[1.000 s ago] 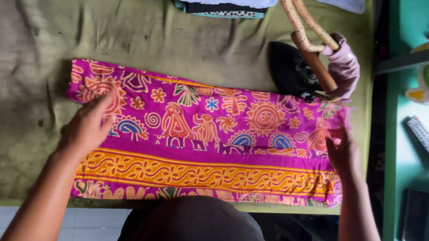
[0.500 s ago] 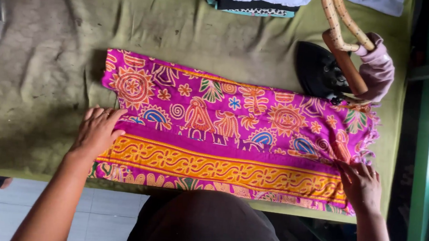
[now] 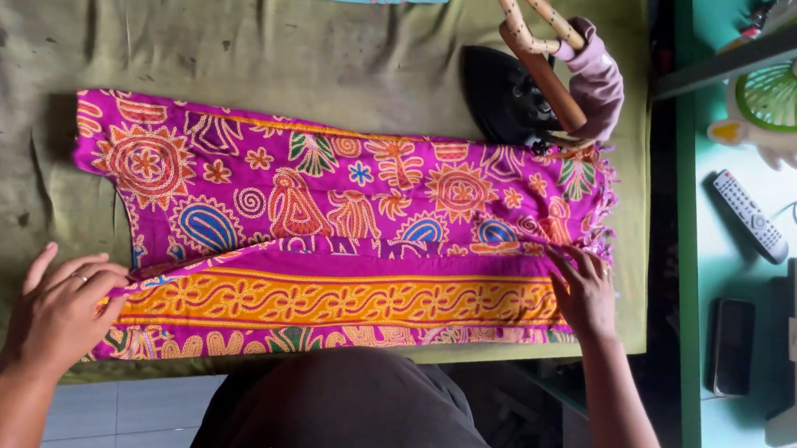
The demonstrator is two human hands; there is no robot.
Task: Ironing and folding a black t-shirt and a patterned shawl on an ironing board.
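Head view shows the left hand pinching the cloth at lower left and the right hand flat and open on its right end, where uneven pulling could skew the fold toward the iron.

Left hand pinching, right hand flat (fingers spread).

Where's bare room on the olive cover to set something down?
Biggest free patch: the olive cover above the magenta cloth, left of the iron. A narrower strip runs left of the cloth, above the left hand. Crowded: the top right by the iron, and the near edge by the right hand.
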